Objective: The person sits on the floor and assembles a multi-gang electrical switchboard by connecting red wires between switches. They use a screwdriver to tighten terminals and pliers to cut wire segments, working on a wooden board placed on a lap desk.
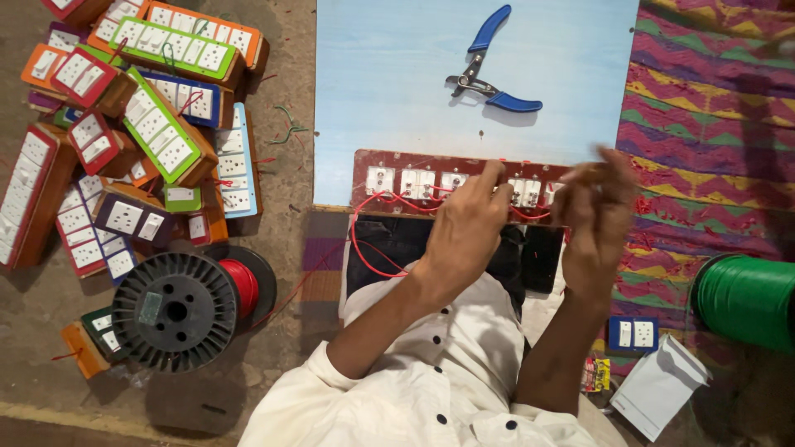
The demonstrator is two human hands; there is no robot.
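1. Left hand [466, 222] is pressing fingers on the switch panel [447, 184] at frame centre, grip closed over the red wire [368, 248].
2. Right hand [598, 207] is blurred; grip unclear.
3. Wiring step; pliers [490, 70] are lying idle on the bench [389, 83].

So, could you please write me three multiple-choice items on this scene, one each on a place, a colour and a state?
1. Where do the pliers lie?
A. on the pale blue board
B. on the patterned mat
C. among the piled switch boxes

2. What colour is the wire on the black spool?
A. green
B. red
C. yellow

3. What is the left hand doing?
A. gripping the pliers
B. resting flat on the floor
C. touching the brown switch panel

Answers:
1 A, they rest on the board above the panel.
2 B, red wire shows behind its flange.
3 C, its fingers reach onto the panel, with the right hand raised beside it.
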